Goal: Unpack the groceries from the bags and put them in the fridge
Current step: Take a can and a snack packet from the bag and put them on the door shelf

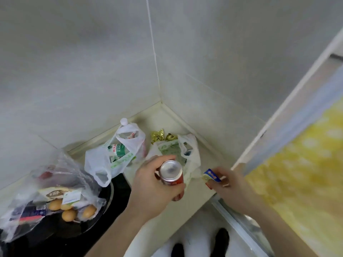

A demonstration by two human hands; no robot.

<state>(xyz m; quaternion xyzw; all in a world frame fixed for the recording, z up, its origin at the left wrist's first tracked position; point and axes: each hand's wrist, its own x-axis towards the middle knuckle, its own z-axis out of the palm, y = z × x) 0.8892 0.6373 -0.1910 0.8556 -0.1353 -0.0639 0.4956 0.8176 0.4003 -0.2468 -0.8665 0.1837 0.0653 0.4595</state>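
- Your left hand (156, 184) grips a red can (171, 173), fingers curled round its side, silver top facing up, above the counter (193, 197) edge.
- Your right hand (232, 184) pinches a small blue and yellow packet (211, 176) just right of the can.
- Behind the can sits an open white bag (189, 154) (gold wrappers (161, 135) lie beyond it).
- Left of it, a second white bag (104, 164) holds a bottle (121, 147).
- A clear bag (61, 173) with eggs (68, 215) rests far left.
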